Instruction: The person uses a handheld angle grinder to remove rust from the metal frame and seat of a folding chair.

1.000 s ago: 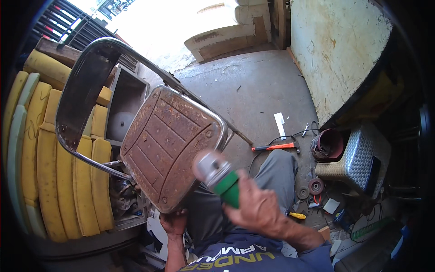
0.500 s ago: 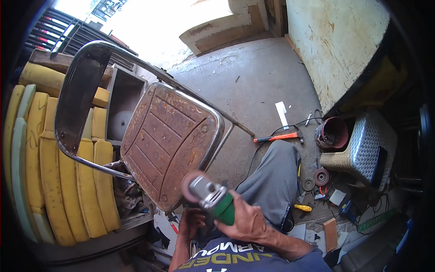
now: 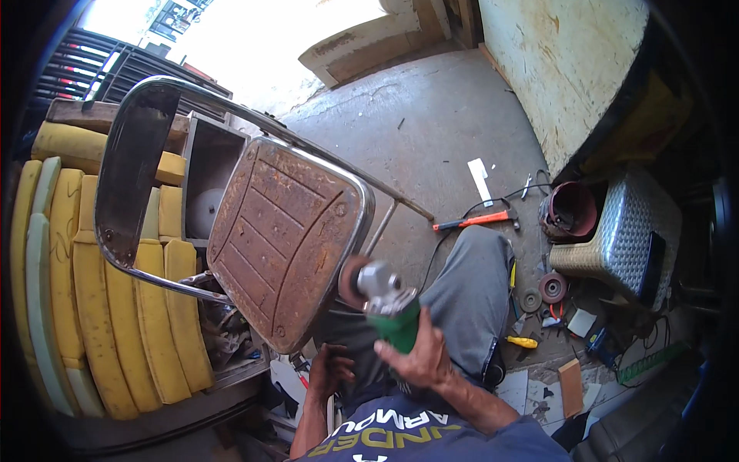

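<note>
A metal chair with a rusty brown seat (image 3: 286,239) lies tilted before me, its chrome tube frame and dark backrest (image 3: 137,165) toward the left. My right hand (image 3: 422,358) grips the green body of an angle grinder (image 3: 394,319). The grinder's reddish-brown disc (image 3: 354,282) is at the seat's right edge, near its chrome rim; whether they touch I cannot tell. Below the seat's lower corner, my left hand (image 3: 331,372) hangs with its fingers loosely apart and holds nothing visible.
Yellow foam cushions (image 3: 115,316) stand stacked at the left. A hammer with an orange handle (image 3: 473,221) lies on the floor beyond my knee. To the right are a reddish bucket (image 3: 568,212), a spare disc (image 3: 553,287), a yellow-handled tool (image 3: 523,342) and a wood block (image 3: 570,389).
My right hand has moved the grinder up and to the right, from the seat's lower corner along its right edge. My left hand has shifted slightly right, its fingers more visible.
</note>
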A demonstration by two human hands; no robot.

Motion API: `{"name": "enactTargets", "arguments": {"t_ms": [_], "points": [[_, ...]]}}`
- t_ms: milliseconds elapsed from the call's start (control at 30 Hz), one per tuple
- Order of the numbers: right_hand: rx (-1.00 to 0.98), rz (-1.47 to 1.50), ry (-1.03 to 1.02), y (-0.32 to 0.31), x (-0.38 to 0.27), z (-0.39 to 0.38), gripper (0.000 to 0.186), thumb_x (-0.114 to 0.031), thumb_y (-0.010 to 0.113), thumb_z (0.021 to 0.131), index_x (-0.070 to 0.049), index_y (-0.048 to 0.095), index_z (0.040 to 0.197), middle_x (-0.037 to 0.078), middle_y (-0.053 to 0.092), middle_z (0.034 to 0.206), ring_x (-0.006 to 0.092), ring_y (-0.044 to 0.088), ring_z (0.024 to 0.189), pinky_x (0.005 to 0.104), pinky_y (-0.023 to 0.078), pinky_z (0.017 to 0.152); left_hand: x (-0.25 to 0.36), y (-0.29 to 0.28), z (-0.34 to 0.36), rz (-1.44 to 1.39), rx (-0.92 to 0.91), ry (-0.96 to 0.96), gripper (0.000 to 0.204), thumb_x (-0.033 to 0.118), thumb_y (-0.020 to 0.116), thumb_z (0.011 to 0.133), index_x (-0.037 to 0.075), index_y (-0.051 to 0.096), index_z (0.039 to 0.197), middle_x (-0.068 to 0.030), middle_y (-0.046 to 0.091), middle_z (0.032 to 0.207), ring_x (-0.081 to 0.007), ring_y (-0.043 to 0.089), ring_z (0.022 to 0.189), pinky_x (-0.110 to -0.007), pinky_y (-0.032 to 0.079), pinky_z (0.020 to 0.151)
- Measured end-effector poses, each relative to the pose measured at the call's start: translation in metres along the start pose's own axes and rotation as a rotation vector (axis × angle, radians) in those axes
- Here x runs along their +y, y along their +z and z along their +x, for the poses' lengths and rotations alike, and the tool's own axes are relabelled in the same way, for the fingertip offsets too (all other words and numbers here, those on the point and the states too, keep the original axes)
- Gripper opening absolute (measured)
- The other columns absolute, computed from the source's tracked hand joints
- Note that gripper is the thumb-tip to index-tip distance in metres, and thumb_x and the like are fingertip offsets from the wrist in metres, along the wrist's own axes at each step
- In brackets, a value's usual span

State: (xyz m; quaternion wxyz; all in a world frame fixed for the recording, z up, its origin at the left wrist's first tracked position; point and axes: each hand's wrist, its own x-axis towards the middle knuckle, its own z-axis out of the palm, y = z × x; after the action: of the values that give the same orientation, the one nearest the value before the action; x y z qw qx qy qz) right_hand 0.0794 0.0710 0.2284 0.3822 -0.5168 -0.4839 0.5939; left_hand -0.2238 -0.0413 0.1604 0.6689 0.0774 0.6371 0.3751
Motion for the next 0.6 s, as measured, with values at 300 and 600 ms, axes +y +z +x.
{"name": "enactTargets", "arguments": {"t_ms": [300,600], "points": [[-0.041,-0.073,-0.128,0.007,0.000,-0.018,0.078,-0.034,0.083,0.082,0.004,0.039,0.134,0.029,0.070,0.098,0.0482,0.072,0.097,0.0490,0.058,0.081,0.003,-0.001,0.003,0.015,0.002,0.003,0.065,0.057,0.047,0.104,-0.003,0.057,0.126,-0.0218,0.074,0.088,-0.0324,0.073,0.064,-0.043,0.063,0.056],[-0.117,-0.142,-0.093,0.004,-0.008,-0.016,0.079,-0.032,0.082,0.083,0.005,0.037,0.135,0.029,0.070,0.097,0.0463,0.072,0.096,0.0477,0.059,0.081,-0.003,-0.002,0.006,0.006,-0.004,0.038,0.063,0.055,0.046,0.105,-0.003,0.058,0.125,-0.0215,0.074,0.090,-0.0320,0.073,0.064,-0.042,0.063,0.055]]}}
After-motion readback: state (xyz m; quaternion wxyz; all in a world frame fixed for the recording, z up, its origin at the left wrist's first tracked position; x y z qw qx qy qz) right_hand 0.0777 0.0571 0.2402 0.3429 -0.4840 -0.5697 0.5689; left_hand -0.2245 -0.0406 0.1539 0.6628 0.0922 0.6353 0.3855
